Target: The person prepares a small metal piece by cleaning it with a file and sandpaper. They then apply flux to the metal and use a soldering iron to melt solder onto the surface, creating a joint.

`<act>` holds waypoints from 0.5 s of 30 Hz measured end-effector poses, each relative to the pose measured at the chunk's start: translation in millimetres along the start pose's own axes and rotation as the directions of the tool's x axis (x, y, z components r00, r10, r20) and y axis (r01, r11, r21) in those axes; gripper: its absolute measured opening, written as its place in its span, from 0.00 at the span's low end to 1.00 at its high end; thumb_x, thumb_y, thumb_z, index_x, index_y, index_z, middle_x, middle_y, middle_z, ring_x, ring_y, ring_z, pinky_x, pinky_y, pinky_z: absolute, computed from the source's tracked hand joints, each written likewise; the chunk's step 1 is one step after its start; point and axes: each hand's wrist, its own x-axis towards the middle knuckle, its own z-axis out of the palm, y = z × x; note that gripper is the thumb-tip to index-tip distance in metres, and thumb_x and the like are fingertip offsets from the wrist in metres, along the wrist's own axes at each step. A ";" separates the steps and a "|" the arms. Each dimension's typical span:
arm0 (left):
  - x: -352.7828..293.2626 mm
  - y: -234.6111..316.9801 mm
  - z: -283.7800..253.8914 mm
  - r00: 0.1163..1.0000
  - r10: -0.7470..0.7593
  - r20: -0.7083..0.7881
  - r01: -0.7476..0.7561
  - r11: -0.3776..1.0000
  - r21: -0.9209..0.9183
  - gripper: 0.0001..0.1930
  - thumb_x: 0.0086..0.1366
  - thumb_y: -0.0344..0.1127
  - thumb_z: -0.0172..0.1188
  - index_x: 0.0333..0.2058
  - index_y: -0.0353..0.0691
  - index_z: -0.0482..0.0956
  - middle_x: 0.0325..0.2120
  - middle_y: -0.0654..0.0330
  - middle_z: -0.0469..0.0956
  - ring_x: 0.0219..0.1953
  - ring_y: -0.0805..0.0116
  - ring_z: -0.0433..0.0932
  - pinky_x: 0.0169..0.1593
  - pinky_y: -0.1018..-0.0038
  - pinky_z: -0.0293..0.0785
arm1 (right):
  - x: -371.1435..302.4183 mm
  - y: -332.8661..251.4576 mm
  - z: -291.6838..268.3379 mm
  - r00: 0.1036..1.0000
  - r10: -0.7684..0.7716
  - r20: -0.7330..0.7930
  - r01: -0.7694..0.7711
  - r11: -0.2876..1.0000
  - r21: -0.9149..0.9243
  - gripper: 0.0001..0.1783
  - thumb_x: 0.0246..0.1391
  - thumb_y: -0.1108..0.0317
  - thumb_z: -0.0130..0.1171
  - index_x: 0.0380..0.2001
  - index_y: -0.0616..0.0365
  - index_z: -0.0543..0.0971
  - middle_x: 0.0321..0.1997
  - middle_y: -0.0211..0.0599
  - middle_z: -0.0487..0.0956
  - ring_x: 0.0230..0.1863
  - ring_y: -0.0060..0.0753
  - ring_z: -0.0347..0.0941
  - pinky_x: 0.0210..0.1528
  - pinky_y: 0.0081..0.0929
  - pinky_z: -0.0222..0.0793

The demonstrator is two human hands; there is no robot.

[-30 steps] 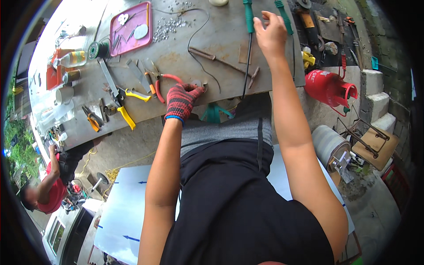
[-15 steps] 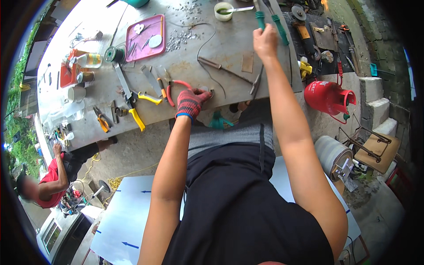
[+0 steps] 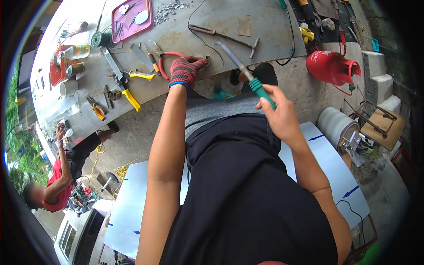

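My left hand (image 3: 183, 72), in a red-and-black knit glove, is closed at the table's near edge. Its fingertips pinch a small, dark metal piece (image 3: 207, 59); the glove hides part of it. Bare and wrapped round the green handle of a soldering iron (image 3: 261, 92), my right hand (image 3: 280, 115) is in front of my waist. The iron's metal tip points up and left over the table edge, a little right of my gloved fingers. Red-handled pliers (image 3: 162, 70) lie just left of the glove. A T-handled metal rod (image 3: 227, 37) rests beyond the iron's tip.
On the metal table (image 3: 265, 44) lie yellow-handled snips (image 3: 132, 99), orange-handled pliers (image 3: 96, 108), a solder spool (image 3: 100, 39) and a pink tray (image 3: 147, 25). Off its right end stands a red gas cylinder (image 3: 329, 66). A person in red (image 3: 57, 190) is at the far left.
My right hand has come down from the table's far right to near my waist, bringing the green-handled soldering iron. My left hand stays at the edge. The view has shifted slightly.
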 end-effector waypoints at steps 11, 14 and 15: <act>2.0 0.2 0.9 0.998 0.052 -0.025 -0.051 0.997 0.049 0.20 0.58 0.43 0.76 0.45 0.39 0.89 0.38 0.58 0.88 0.41 0.69 0.84 0.51 0.70 0.77 | -19.6 14.7 28.2 1.000 0.011 -0.014 -0.011 0.999 -0.042 0.18 0.66 0.67 0.59 0.53 0.68 0.77 0.32 0.50 0.81 0.31 0.44 0.79 0.37 0.37 0.72; 7.2 -7.4 0.9 0.997 0.073 -0.025 -0.073 0.997 0.022 0.19 0.58 0.44 0.76 0.44 0.39 0.89 0.38 0.58 0.88 0.41 0.69 0.83 0.51 0.71 0.77 | -15.8 17.2 30.6 1.000 0.011 -0.005 -0.011 0.999 -0.037 0.17 0.65 0.67 0.59 0.52 0.69 0.77 0.32 0.52 0.81 0.32 0.48 0.80 0.38 0.39 0.73; 8.1 -8.1 1.1 0.997 0.078 -0.027 -0.078 0.997 0.015 0.19 0.58 0.44 0.76 0.44 0.39 0.89 0.38 0.58 0.88 0.41 0.69 0.83 0.51 0.71 0.77 | -14.6 17.9 31.3 1.000 0.012 -0.002 -0.012 0.999 -0.033 0.17 0.65 0.68 0.59 0.52 0.69 0.77 0.32 0.53 0.81 0.32 0.50 0.80 0.38 0.39 0.73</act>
